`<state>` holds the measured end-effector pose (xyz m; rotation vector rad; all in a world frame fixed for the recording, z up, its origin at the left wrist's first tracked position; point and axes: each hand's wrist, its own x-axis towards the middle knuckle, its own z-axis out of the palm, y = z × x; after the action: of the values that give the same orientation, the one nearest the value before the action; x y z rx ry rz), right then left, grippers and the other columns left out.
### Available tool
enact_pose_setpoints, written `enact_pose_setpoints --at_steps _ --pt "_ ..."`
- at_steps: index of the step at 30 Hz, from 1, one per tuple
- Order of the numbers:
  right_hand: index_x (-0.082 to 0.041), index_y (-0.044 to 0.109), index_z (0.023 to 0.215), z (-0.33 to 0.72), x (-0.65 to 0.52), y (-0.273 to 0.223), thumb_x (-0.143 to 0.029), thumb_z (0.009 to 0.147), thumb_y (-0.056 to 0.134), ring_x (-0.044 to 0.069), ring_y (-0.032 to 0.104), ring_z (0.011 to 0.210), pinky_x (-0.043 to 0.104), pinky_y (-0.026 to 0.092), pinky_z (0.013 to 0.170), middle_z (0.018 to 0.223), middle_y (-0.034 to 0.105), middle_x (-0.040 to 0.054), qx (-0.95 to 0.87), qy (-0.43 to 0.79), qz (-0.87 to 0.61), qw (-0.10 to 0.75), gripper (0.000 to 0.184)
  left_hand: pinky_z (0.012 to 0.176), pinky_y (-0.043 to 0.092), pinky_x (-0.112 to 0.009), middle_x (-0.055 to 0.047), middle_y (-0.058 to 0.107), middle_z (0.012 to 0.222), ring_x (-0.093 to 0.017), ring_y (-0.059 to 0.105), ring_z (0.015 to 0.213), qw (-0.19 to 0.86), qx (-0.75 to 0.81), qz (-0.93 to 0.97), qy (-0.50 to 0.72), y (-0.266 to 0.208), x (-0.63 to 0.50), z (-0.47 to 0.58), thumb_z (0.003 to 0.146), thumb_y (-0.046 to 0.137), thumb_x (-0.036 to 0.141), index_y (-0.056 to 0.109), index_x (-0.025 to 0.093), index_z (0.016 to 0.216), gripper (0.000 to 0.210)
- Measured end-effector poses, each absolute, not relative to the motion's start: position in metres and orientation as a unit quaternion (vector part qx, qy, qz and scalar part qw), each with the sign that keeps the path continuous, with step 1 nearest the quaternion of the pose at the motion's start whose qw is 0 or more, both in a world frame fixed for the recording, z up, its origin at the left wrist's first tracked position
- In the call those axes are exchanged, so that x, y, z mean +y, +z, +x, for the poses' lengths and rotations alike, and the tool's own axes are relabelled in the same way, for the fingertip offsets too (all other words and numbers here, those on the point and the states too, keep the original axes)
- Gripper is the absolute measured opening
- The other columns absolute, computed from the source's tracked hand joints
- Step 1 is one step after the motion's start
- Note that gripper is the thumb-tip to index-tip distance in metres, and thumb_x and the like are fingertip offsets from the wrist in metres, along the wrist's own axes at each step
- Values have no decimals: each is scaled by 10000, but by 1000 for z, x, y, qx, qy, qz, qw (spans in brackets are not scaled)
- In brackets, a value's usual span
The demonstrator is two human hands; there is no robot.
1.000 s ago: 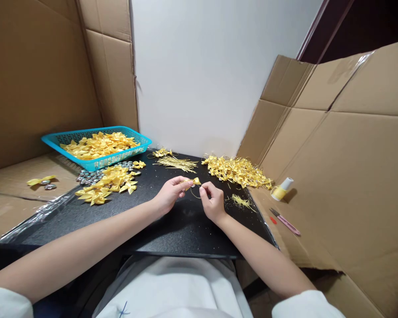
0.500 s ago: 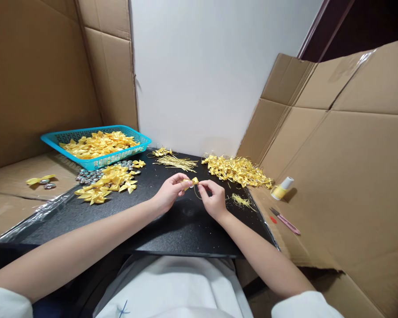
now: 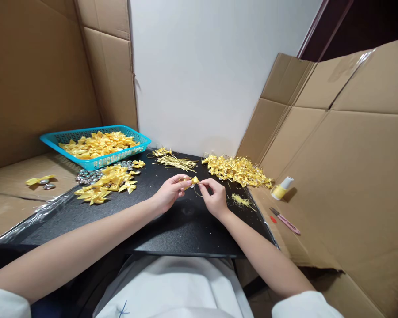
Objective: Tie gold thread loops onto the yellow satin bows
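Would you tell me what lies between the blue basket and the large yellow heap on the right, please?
Golden strands and a small yellow cluster, in the head view.

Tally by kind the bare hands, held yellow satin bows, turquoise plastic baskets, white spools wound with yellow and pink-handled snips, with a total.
Bare hands, left hand and right hand: 2
Held yellow satin bow: 1
Turquoise plastic basket: 1
Yellow-wound white spool: 1
Pink-handled snips: 1
Total: 6

The right hand (image 3: 215, 199) has risen slightly: its fingertips (image 3: 200, 184), lower and apart from the yellow bow (image 3: 194, 179) a second ago, now meet the bow's right end.
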<state>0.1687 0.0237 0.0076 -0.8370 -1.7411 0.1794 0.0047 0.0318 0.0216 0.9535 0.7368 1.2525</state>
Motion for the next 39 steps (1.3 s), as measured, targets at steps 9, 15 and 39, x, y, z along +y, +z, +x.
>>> enact_pose_setpoints --at_steps 9,15,39 --pt "-183 636 762 172 24 11 -237 869 502 123 536 594 251 443 604 676 613 18 -765 36 -341 544 180 452 265 -175 16 564 633 -64 419 545 645 330 421 546 20 32 5 460 852 245 644 151 662 304" --pt "-184 631 766 174 25 12 -230 874 497 119 522 587 245 435 595 677 601 14 -774 24 -329 540 178 441 265 -163 9 563 665 -56 410 543 642 326 428 547 21 31 5 479 849 250 631 142 642 293" --pt "-176 639 728 170 26 9 -230 841 534 128 548 591 246 444 593 665 623 15 -746 79 -354 559 163 428 289 -138 42 539 618 -28 371 481 671 314 391 546 20 33 5 465 867 235 644 144 698 335"
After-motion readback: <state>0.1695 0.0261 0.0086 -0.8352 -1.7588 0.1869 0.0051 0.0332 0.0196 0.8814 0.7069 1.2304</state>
